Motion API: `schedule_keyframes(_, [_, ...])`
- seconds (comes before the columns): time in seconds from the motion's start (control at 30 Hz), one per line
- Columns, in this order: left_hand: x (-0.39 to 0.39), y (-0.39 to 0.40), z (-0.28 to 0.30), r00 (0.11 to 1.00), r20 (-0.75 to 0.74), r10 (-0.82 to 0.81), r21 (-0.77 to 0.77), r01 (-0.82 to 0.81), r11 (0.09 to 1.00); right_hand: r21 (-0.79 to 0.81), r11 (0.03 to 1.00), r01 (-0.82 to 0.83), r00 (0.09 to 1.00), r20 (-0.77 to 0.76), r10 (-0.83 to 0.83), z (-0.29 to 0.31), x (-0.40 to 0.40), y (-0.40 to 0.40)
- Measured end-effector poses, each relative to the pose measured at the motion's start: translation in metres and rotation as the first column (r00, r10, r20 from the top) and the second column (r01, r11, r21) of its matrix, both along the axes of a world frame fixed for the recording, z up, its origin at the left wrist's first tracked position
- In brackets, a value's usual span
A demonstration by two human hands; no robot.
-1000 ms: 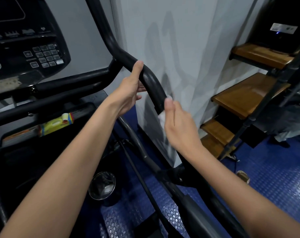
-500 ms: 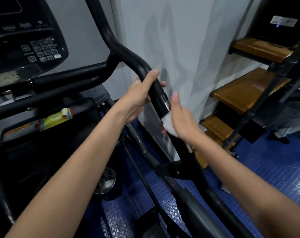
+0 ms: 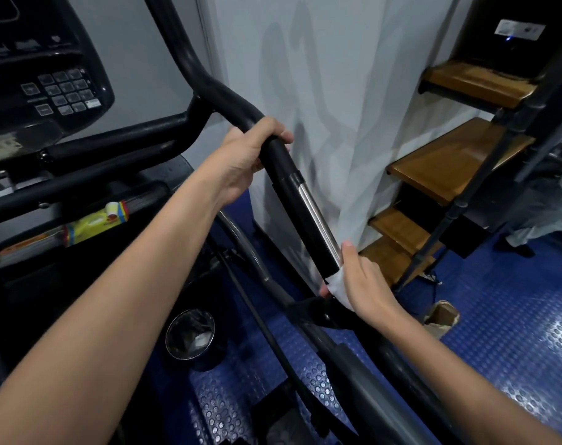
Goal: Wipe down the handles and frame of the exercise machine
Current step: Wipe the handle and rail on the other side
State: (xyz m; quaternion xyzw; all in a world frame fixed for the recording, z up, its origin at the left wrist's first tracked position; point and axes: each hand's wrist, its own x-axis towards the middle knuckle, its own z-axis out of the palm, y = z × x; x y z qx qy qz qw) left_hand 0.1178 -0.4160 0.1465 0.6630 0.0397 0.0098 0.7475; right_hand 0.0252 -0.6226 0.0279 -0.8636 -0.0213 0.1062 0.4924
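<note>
The exercise machine's black handle bar (image 3: 300, 216) slopes down from upper left to lower right, with a shiny metal strip along its side. My left hand (image 3: 250, 155) grips the bar near its upper bend. My right hand (image 3: 358, 281) wraps a white wipe (image 3: 337, 284) round the bar's lower end, just above a black joint (image 3: 324, 313). The machine's console (image 3: 58, 88) with a keypad sits at the upper left.
A white wall panel (image 3: 337, 107) stands right behind the bar. Wooden stair treads (image 3: 450, 159) on a black frame rise at the right. A small metal bin (image 3: 191, 335) and a brown paper bag (image 3: 440, 316) sit on the blue studded floor. A yellow packet (image 3: 93, 224) lies on the machine's tray.
My right hand has slid the wipe down the bar, from its upper grip to the lower end, uncovering the metal strip. My left hand moved a little down the bar and closed round it.
</note>
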Motion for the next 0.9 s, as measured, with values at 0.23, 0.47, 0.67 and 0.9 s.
schedule_keyframes(0.23, [0.002,0.009,-0.005,0.999,-0.01,-0.04,0.008,0.04,0.999,0.083,0.996,0.03,0.968,0.246,-0.049,0.07,0.062,0.069])
schedule_keyframes(0.47, [0.004,0.016,-0.008,0.993,-0.043,-0.111,0.029,0.112,0.993,0.001,0.996,0.088,0.926,0.368,-0.082,0.04,0.035,0.06])
schedule_keyframes(0.67, [0.006,0.014,-0.011,0.992,-0.02,-0.121,-0.02,0.121,0.993,-0.131,0.981,0.143,0.949,0.3,-0.098,0.005,-0.014,0.019])
schedule_keyframes(0.9, [0.004,0.012,-0.01,0.992,0.01,-0.125,-0.024,0.126,0.992,0.071,0.996,0.056,0.984,0.164,-0.067,0.049,0.06,0.06])
